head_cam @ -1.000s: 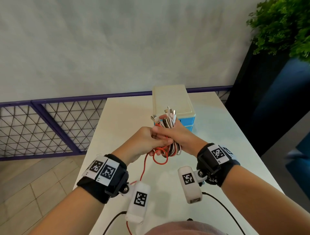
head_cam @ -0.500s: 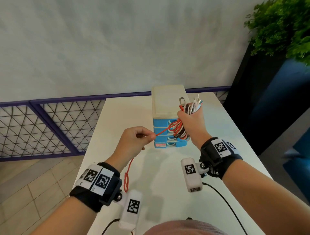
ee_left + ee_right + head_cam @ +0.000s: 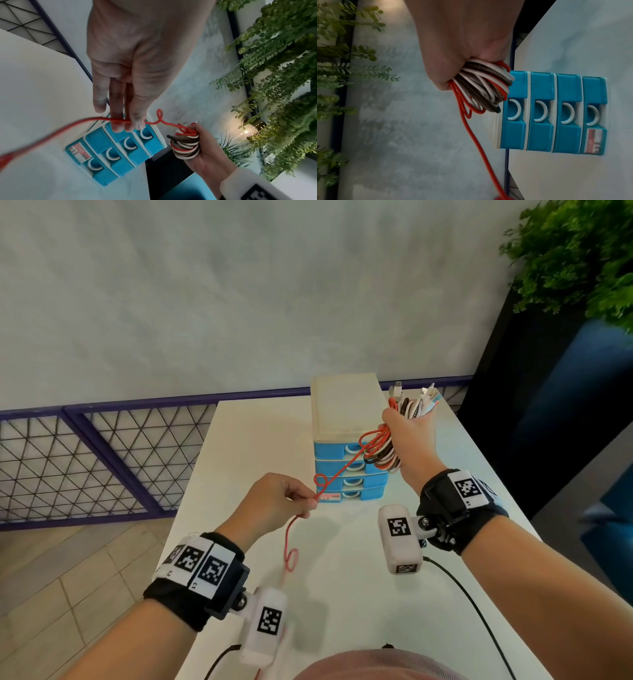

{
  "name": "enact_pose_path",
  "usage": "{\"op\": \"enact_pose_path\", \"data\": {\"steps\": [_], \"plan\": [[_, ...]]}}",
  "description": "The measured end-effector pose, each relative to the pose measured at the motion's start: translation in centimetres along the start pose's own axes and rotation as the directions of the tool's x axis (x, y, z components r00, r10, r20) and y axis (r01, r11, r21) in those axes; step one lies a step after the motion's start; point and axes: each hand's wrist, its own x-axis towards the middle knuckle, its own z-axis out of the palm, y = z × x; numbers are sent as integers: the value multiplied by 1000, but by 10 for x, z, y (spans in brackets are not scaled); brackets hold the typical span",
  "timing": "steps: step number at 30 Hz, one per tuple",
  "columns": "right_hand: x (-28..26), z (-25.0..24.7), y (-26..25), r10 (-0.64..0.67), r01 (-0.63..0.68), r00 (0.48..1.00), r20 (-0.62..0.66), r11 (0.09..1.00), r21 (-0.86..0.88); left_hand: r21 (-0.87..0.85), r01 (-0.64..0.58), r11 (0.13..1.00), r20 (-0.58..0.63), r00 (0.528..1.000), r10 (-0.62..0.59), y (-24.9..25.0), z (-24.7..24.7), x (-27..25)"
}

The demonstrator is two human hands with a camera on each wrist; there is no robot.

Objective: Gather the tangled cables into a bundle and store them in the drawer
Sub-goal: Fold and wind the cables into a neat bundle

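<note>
Right hand [image 3: 412, 440] is fisted around the cable bundle [image 3: 383, 453], holding it up in the air just right of the drawer unit [image 3: 346, 419], plug ends poking out the top of the fist. Left hand [image 3: 274, 505] is pinching the loose red cable [image 3: 337, 472] btwn thumb and fingertips, so it's running fairly taut from the bundle w/ a kink loop in it, and the rest is trailing down toward the table [image 3: 239, 440]. Handling-wise I'm guessing it's all light and floppy but springy, so coils are prob wanting to pop open; best grip is around the middle of the coils, and the red tail needs feeding in bit by bit, not yanking. Head view is showing both hands and the dangling tail w/ a 2nd loop; left wrist cam is showing the pinch itself up close [image 3: 135, 121] and the white/red/braided loops stacked in the other fist. Right wrist cam is giving the clearest look at all four blue drawers [image 3: 553, 115], all looking closed imo.
</note>
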Motion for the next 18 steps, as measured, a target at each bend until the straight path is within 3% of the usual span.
{"op": "enact_pose_path", "data": {"steps": [6,10,13,18], "plan": [[1,0,-13,-2,2,1000,0,993,121,252,-14,968,-123,991,46,-15,1,1],[-2,-4,-19,-13,7,998,55,993,114,278,16,960,-185,982,37,-28,-4,3],[-8,-1,-19,2,-17,994,111,991,132,295,-21,955,-111,992,56,-31,-1,9],[-15,5,-11,35,-47,973,230,998,45,162,-236,958,131,968,216,-12,10,8]]}}
